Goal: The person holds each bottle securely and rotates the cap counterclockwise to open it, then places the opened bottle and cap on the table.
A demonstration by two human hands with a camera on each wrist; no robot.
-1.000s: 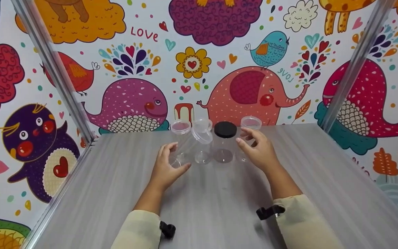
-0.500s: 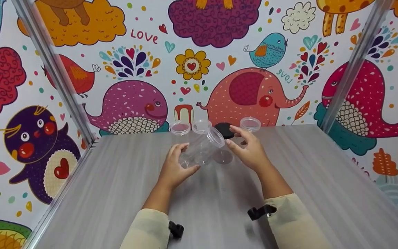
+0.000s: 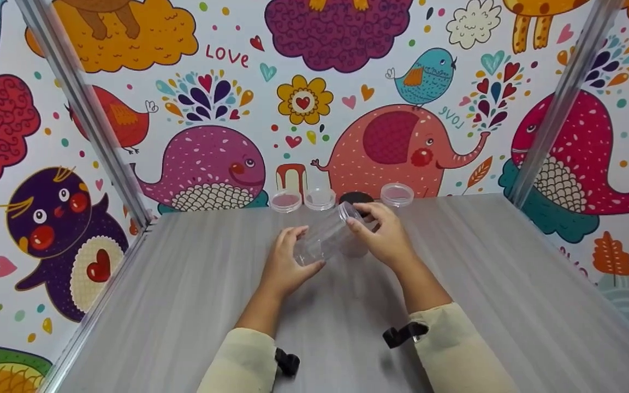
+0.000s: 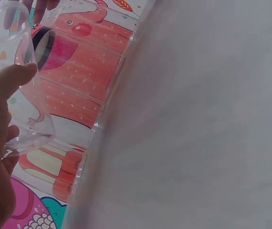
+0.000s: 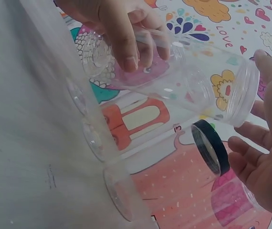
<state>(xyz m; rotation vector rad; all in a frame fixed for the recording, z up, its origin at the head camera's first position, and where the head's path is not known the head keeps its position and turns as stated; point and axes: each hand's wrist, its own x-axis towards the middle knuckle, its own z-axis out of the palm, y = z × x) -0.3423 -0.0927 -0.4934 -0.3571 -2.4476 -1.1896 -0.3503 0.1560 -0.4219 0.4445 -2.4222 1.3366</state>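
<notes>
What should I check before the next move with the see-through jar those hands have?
1. Left hand gripping the clear jar: ok, thumb and fingers are round it.
2. Right hand at the jar's raised end: ok.
3. Right hand gripping firmly: cannot tell.
4. Clear jar upright: not ok, it is tilted.
5. Black lid on the jar behind: ok, it's on top.
6. Clear jar not bumping that black lid: cannot tell, they overlap from above.
</notes>
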